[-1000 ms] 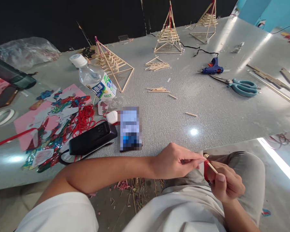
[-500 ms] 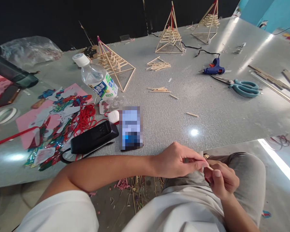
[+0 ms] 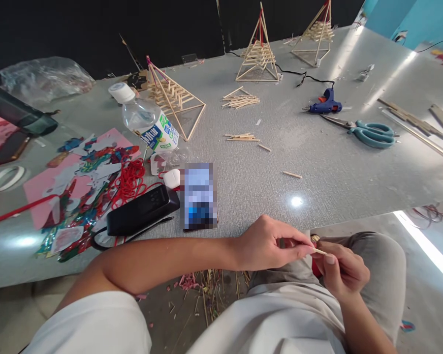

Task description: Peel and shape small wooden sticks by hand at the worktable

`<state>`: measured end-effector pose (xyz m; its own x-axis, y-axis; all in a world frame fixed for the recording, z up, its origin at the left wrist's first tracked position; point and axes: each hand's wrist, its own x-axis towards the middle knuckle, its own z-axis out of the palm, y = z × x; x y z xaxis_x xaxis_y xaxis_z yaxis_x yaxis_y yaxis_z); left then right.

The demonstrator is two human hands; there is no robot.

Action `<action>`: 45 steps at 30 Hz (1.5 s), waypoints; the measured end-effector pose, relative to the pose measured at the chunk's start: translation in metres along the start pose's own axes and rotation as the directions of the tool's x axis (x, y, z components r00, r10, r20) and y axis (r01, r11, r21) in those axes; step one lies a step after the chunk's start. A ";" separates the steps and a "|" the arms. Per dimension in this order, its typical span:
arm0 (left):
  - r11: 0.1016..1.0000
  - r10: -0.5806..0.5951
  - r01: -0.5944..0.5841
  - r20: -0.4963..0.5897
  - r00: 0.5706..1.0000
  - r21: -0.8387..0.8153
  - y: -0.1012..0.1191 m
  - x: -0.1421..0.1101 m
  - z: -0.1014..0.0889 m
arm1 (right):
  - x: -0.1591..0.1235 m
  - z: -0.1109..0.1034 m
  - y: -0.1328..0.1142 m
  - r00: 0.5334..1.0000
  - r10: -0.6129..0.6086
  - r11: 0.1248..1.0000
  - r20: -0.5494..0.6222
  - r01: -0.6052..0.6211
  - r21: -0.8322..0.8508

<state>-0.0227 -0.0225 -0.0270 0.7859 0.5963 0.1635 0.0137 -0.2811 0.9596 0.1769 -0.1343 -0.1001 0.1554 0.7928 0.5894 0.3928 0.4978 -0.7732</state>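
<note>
My left hand (image 3: pixel 271 244) and my right hand (image 3: pixel 342 271) meet over my lap, just below the table's front edge. Both pinch a thin wooden stick (image 3: pixel 319 251) between thumb and fingers, and something red shows beneath the right hand. On the grey table (image 3: pixel 317 162) lie loose sticks (image 3: pixel 291 174), a small stick pile (image 3: pixel 240 137) and a larger pile (image 3: pixel 240 101). Three stick pyramids stand further back: one at the left (image 3: pixel 173 98), one in the middle (image 3: pixel 258 51), one at the right (image 3: pixel 317 32).
A blue glue gun (image 3: pixel 325 102) and teal scissors (image 3: pixel 371 132) lie at the right, with wooden strips (image 3: pixel 409 120) beyond. A water bottle (image 3: pixel 145 120), phone (image 3: pixel 198 196), black case (image 3: pixel 140 210), red cord (image 3: pixel 129 179) and coloured paper scraps (image 3: pixel 77 187) crowd the left. Stick offcuts litter the floor (image 3: pixel 206 290).
The stick has swung from pointing down-right to nearly level between the two hands. My right hand has shifted slightly closer to the left; the table is unchanged.
</note>
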 end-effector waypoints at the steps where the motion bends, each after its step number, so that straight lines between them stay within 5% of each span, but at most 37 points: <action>1: 1.000 0.017 -0.017 -0.002 1.000 0.003 0.000 0.000 0.000 | 0.001 -0.001 -0.001 1.000 -0.021 1.000 -0.006 0.021 -0.005; 8: 0.993 0.114 -0.114 -0.016 0.993 0.018 -0.004 -0.003 0.003 | 0.004 0.002 0.000 0.999 -0.041 0.992 0.012 0.039 0.124; 20: 0.995 -0.054 0.046 -0.085 0.995 -0.089 -0.004 -0.003 0.003 | 0.007 0.003 -0.006 0.999 0.037 0.981 -0.029 -0.031 0.190; 24: 0.999 -0.037 0.037 -0.024 0.999 -0.021 -0.003 -0.002 0.001 | 0.005 0.003 -0.006 0.999 0.038 0.980 -0.010 -0.036 0.197; 28: 0.989 0.098 -0.103 0.051 0.994 0.105 -0.004 -0.002 0.000 | 0.003 0.003 -0.004 0.998 0.060 0.977 0.016 -0.062 0.203; 32: 0.976 0.065 -0.091 0.137 0.988 0.198 -0.003 -0.003 -0.001 | 0.001 0.002 -0.002 0.994 0.104 0.973 0.032 -0.108 0.201; 45: 0.990 0.036 -0.056 0.153 0.987 0.130 -0.003 -0.001 -0.002 | 0.004 -0.003 -0.003 0.979 0.179 0.966 -0.100 -0.156 0.205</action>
<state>-0.0249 -0.0203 -0.0299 0.8715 0.4633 0.1609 0.0498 -0.4099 0.9108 0.1792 -0.1343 -0.0948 0.3132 0.8298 0.4618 0.1700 0.4295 -0.8869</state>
